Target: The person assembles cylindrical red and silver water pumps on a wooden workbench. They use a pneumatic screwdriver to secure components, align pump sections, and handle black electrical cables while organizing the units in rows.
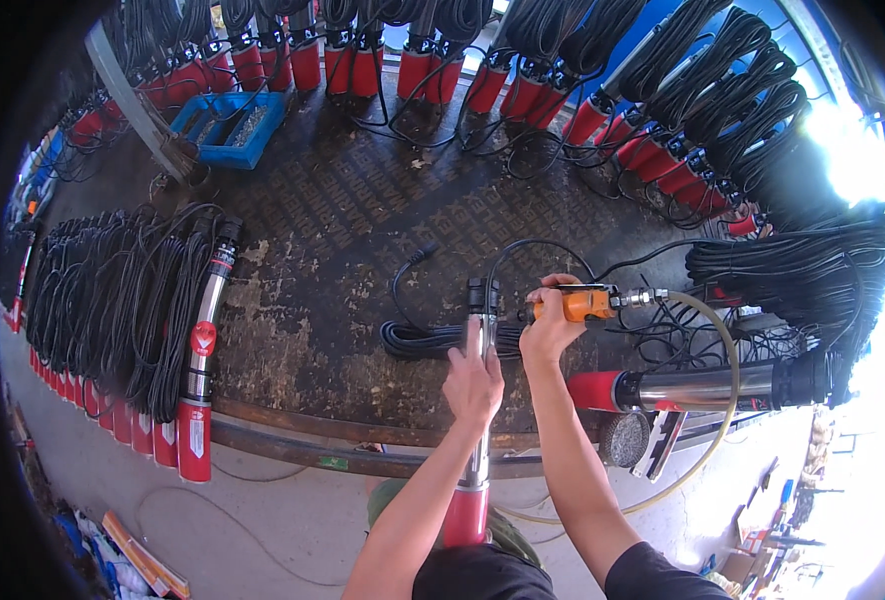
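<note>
A submersible pump (pixel 479 455) with a steel body, black top and red lower end lies across the table's front edge, its red end against my lap. My left hand (pixel 475 385) grips its upper body, one finger stretched along the steel towards the black top. Just right of that top, my right hand (pixel 551 330) is closed around an orange air tool (pixel 585 304), its nose pointing left at the pump. A pale hose (pixel 723 340) runs from the tool's metal fitting. Behind the pump lies a coiled black cable (pixel 413 340); its loose plug end (pixel 421 254) rests farther back.
Pumps with black cable bundles (pixel 123 300) stand in a row at left; more red-ended pumps (pixel 428 75) line the back. A blue divided tray (pixel 233 135) holds small metal parts beside a post (pixel 138 100). Another pump (pixel 708 388) and a large cable heap (pixel 793 270) lie at right.
</note>
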Tool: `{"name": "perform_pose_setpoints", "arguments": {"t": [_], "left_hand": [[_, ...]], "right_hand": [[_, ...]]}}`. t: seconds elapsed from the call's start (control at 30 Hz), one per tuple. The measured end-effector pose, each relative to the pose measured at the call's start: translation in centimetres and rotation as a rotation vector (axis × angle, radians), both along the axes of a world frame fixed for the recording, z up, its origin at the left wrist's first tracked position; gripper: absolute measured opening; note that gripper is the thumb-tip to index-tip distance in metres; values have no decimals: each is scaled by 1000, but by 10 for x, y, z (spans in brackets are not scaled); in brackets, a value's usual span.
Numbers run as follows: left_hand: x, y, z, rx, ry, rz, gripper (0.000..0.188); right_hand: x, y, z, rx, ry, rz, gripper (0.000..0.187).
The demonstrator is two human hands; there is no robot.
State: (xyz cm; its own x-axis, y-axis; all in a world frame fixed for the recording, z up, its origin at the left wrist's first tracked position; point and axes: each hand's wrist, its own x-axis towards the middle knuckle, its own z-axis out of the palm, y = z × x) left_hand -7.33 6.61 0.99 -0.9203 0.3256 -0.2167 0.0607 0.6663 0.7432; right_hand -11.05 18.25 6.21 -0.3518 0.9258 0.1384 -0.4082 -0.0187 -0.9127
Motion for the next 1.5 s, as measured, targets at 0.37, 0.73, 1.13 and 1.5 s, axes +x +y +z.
{"name": "perform_pose_setpoints", "arguments": {"t": [0.37, 0.73, 1.13, 1.5], "left_hand": [[0, 1, 1, -11, 4, -5, 62], [0, 0, 0, 7, 10, -3, 63], [-1, 1, 3, -12, -18, -4, 64], [-1, 1, 5, -16, -31, -5, 63]], "right_hand": [[2, -2, 3, -15, 15, -10, 22], [2, 1, 3, 19, -7, -3, 21], [-1, -4, 2, 12, -9, -9, 22], [-1, -5, 4, 35, -62, -15, 21]]}}
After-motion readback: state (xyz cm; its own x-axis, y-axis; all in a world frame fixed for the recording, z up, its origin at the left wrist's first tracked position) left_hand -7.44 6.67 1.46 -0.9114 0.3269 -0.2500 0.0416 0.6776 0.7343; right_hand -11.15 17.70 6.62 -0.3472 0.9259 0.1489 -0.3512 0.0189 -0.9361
